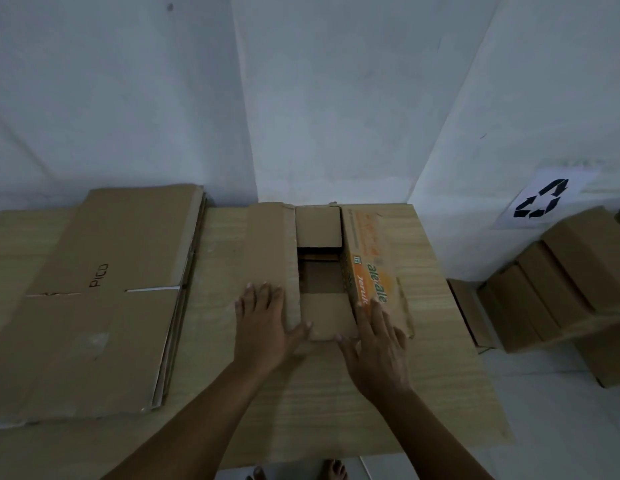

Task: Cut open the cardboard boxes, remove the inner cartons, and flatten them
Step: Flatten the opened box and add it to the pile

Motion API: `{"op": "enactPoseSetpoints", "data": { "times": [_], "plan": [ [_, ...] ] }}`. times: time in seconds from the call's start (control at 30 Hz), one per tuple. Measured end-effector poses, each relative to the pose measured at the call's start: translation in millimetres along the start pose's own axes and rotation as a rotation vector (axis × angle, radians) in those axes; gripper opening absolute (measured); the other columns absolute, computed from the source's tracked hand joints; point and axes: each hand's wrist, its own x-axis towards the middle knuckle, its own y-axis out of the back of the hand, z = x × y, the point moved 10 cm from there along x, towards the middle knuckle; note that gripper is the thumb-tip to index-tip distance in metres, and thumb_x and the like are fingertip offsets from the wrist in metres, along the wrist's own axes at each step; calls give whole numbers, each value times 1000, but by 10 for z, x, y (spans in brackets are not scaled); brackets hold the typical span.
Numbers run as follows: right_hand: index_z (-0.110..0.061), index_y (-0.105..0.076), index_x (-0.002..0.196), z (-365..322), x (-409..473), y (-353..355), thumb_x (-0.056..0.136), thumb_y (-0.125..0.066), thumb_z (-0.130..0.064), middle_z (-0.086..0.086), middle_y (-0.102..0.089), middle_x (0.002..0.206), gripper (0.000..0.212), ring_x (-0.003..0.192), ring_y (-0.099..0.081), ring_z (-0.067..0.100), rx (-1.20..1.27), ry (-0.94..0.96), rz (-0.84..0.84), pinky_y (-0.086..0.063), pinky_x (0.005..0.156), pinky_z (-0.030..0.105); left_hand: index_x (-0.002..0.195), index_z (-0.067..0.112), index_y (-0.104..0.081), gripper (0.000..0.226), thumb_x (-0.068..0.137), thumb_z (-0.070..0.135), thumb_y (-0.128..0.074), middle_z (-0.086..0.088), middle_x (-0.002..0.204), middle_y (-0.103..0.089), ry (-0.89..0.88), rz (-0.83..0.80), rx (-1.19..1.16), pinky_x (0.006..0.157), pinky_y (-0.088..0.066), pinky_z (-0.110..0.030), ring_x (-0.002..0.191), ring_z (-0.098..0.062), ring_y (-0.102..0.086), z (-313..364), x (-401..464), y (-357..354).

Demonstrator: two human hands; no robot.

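Left hand (263, 323), right hand (377, 344), seemingly pressing box (322, 313)

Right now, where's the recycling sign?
In the head view the recycling sign is on the white wall at far right, just above the stack of folded cardboard on the floor, beyond the table's right edge.

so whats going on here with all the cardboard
A person is pressing an opened cardboard box flat on a wooden table. The left hand lies open on its plain left flap, and the right hand lies open on the orange printed flap. A stack of flattened cardboard lies on the table to the left; more boxes sit on the right under a recycling sign.
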Motion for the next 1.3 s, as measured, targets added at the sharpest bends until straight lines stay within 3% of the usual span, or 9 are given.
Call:
{"op": "enactPoseSetpoints", "data": {
  "times": [0.17, 0.3, 0.37, 0.43, 0.53, 0.67, 1.0, 1.13, 1.3],
  "plan": [
    [-18, -51, 142, -155, 96, -3, 98, -36, -53, 11, -43, 154, 58, 144, -38, 31, -112, 76, 4, -33, 112, 61, 128, 10, -63, 50, 89, 38, -51, -5, 128, -62, -155, 383, -452, 103, -49, -42, 124, -19, -55, 45, -170, 704],
    [-20, -56, 138, -208, 141, -26, 97, -31, -52, 10, -46, 152, 58, 142, -40, 32, -136, 79, -17, -35, 109, 64, 106, 2, -73, 30, 88, 9, -50, -10, 115, -69, -163, 774, -457, 97, -49, -26, 109, -21, -63, -344, -406, 1308],
    [-22, -56, 136, -220, 163, -21, 95, -30, -59, 9, -45, 152, 61, 142, -38, 32, -125, 80, -31, -34, 108, 63, 102, 3, -74, 30, 85, 9, -49, -11, 116, -68, -81, 836, -323, 93, -51, -38, 107, -28, -63, -673, -469, 1386],
    [-24, -55, 136, -240, 199, -26, 92, -34, -66, 10, -43, 152, 64, 142, -36, 34, -133, 78, -60, -33, 107, 62, 104, 11, -73, 28, 82, 13, -54, -9, 125, -62, 76, 689, -41, 97, -44, -56, 119, -39, -54, -956, -397, 1244],
    [-29, -45, 144, -287, 261, -76, 92, -42, -68, 9, -27, 160, 64, 147, -20, 35, -140, 56, -189, -29, 112, 62, 129, 19, -56, 43, 92, 40, -53, -9, 147, -44, 318, 173, 174, 109, -17, -70, 142, -49, -21, -1271, -238, 634],
    [-33, -38, 143, -432, 333, 0, 95, -43, -63, 5, -24, 157, 57, 146, -11, 36, -176, 55, -305, -24, 113, 63, 157, 13, -24, 56, 108, 40, -26, -8, 164, -23, 319, -121, -423, 117, -23, -37, 150, -28, -23, -1108, -221, 4],
    [-26, -24, 157, -894, 936, -43, 95, -37, -69, 0, -19, 165, 76, 154, 2, 20, -2, 165, -437, 3, 118, 65, 149, 9, -39, 53, 104, 37, -42, -10, 153, -41, 265, 34, -396, 113, -36, -49, 142, -29, -35, -1197, -181, 81],
    [-21, -43, 143, -874, 1006, -80, 98, -31, -67, 9, -51, 145, 65, 142, -36, 30, -123, 140, -490, -4, 116, 67, 147, 12, -40, 51, 103, 39, -43, -9, 150, -44, 283, 54, -400, 110, -38, -52, 140, -32, -35, -1194, -201, 76],
    [-30, -49, 143, -930, 1003, 631, 102, -32, -57, 4, -70, 119, 52, 119, -58, 26, 77, 100, -113, -25, 114, 49, 144, 9, -44, 49, 103, 35, -45, -11, 145, -47, 284, 77, -386, 110, -39, -52, 137, -35, -39, -1194, -208, 94]
  ]
}}
